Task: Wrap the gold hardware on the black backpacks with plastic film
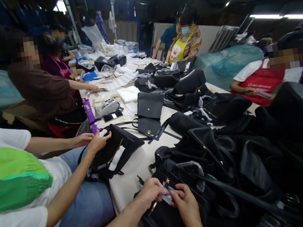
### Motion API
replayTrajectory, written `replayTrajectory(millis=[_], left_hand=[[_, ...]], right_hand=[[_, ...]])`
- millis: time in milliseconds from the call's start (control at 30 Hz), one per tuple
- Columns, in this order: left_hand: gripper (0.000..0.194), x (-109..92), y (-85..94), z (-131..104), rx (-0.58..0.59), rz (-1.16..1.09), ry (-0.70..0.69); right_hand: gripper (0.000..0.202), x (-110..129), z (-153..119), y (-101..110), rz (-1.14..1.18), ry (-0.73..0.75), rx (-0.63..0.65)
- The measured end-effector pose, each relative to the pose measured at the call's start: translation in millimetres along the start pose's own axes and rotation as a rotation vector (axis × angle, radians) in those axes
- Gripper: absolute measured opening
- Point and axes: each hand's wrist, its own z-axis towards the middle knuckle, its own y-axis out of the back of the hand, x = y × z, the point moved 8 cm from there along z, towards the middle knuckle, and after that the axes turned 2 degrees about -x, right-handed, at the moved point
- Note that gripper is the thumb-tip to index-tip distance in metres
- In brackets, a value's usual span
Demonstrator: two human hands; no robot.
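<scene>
At the table's near edge, my left hand [152,190] pinches one side of a thin, whitish wrapping strip [167,198]. Facing it, my right hand [187,202] closes thumb and finger on the other side of the same strip. Both hands are over a black bag [168,223], which lies on the table. A gold zipper [152,208] shows beside my left fingers, and a small gold fitting [166,181] sits just above the strip. My right hand and forearm cover part of the bag.
Black bags [231,154] pile up on my right. On my left, a co-worker in a white shirt [14,187] handles another black bag [125,147]. A phone [112,116] lies farther up the white table [144,160]. Several other people work around it.
</scene>
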Motion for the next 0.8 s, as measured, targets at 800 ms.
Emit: replayTrajectory(millis=[800], left_hand=[[0.033,1.7,3.8,0.4,0.017,-0.035,0.028]], right_hand=[[0.052,-4.9,-9.3,-10.9,0.329,-0.086,-0.005]])
